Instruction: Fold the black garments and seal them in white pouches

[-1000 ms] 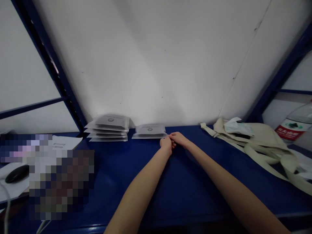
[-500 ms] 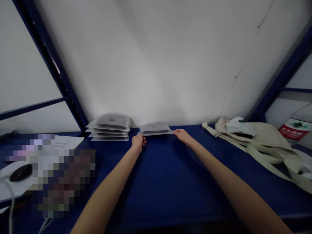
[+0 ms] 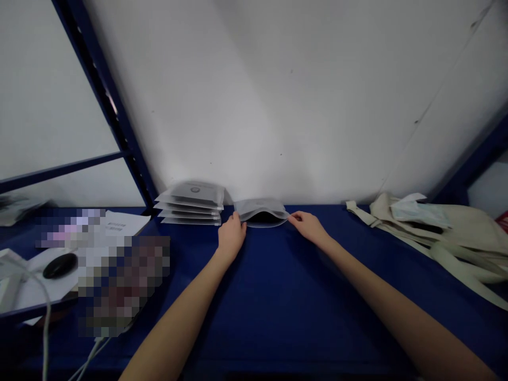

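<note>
A frosted zip bag [image 3: 262, 205] with dark contents lies at the back of the blue table, close to the wall. Its near edge gapes, the upper layer arched above the lower one. My left hand [image 3: 232, 234] is closed on the bag's left corner. At the right corner, the fingers of my right hand [image 3: 308, 225] pinch the edge. Just left of the bag stands a stack of several similar frosted zip bags [image 3: 192, 203]; the top one carries a round dark logo.
Blue table [image 3: 254, 307] against a white wall [image 3: 257, 106]. On the left are a black computer mouse [image 3: 60, 265], papers [image 3: 123, 225], blurred-out items and white cables [image 3: 46, 328]. On the right lies a beige cloth bag [image 3: 468, 227] with straps and a plastic packet [image 3: 420, 211] on top.
The bag's near edge, flat before, now gapes open with its top layer raised. My left hand has shifted its hold at the left corner. The camera view has turned slightly left.
</note>
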{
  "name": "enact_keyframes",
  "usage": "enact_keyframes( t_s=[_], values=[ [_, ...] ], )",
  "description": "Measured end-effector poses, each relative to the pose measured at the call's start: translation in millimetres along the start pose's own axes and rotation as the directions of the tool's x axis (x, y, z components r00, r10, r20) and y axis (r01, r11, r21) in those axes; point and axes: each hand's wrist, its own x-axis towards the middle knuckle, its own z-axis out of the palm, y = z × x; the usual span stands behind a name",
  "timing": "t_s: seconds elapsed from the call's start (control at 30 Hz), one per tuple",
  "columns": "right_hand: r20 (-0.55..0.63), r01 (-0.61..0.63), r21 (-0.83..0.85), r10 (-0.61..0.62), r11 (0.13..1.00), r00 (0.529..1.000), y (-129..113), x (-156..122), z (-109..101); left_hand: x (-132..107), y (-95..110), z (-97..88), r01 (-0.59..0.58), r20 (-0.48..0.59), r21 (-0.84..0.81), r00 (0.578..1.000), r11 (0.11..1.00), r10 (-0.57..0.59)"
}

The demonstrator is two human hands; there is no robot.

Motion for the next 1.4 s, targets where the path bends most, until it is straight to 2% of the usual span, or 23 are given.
enact_keyframes(
  t_s=[0.07, 0.2, 0.33, 0.4, 0.57, 0.63, 0.77, 0.83, 0.93, 1.1, 1.2, 1.3, 1.4],
  values=[
    [0.015, 0.007, -0.072, -0.006, 0.997, 1.0, -2.2, -1.9, 2.0, -3.8, 1.1, -4.3, -0.047, 0.028, 0.118, 0.999, 0.992, 0.044],
    [0.116, 0.066, -0.124, -0.052, 0.99, 0.992, -3.1, -4.4, 6.1, -7.0, 1.8, -10.3, -0.124, 0.017, 0.203, 0.992, 0.971, 0.123],
    [0.125, 0.092, -0.126, -0.076, 0.988, 0.989, -3.8, -7.2, 9.0, -10.6, 4.3, -8.4, -0.35, 0.032, 0.241, 0.935, 0.905, 0.353],
    [0.125, 0.114, -0.129, -0.098, 0.985, 0.987, -5.6, -9.4, 9.7, -12.0, 4.5, -5.3, -0.403, 0.044, 0.257, 0.913, 0.878, 0.405],
    [0.062, 0.22, -0.18, -0.212, 0.959, 0.975, -15.4, -18.9, 10.2, -11.1, 0.0, 0.9, -0.361, 0.014, 0.267, 0.928, 0.893, 0.371],
    [0.041, 0.302, -0.16, -0.3, 0.94, 0.953, -20.2, -23.9, 11.9, -10.0, -1.3, 2.3, -0.359, 0.014, 0.247, 0.93, 0.9, 0.367],
    [0.038, 0.549, -0.228, -0.557, 0.804, 0.83, -26.1, -30.7, 21.7, -8.5, -0.5, 6.0, -0.382, 0.002, 0.197, 0.921, 0.903, 0.389],
    [0.068, 0.61, -0.295, -0.621, 0.735, 0.781, -27.1, -29.4, 29.4, -7.8, 0.2, 8.6, -0.389, -0.016, 0.181, 0.917, 0.903, 0.399],
    [0.101, 0.635, -0.354, -0.647, 0.687, 0.756, -28.9, -20.8, 41.7, -6.3, -0.2, 12.6, -0.391, -0.039, 0.149, 0.916, 0.908, 0.4],
    [0.153, 0.617, -0.416, -0.617, 0.668, 0.772, -36.2, -4.5, 56.0, -2.9, -4.9, 19.6, -0.43, -0.071, 0.039, 0.899, 0.902, 0.432],
    [0.169, 0.637, -0.402, -0.631, 0.657, 0.757, -38.5, -1.0, 56.2, 0.3, -8.8, 22.9, -0.422, -0.101, -0.053, 0.904, 0.905, 0.415],
    [0.181, 0.699, -0.323, -0.683, 0.638, 0.707, -37.4, -0.8, 46.6, 4.1, -12.8, 23.7, -0.378, -0.125, -0.142, 0.924, 0.915, 0.362],
    [0.185, 0.761, -0.159, -0.738, 0.629, 0.649, -34.9, -2.0, 30.7, 7.2, -16.2, 22.2, -0.382, -0.132, -0.214, 0.923, 0.899, 0.36]
  ],
)
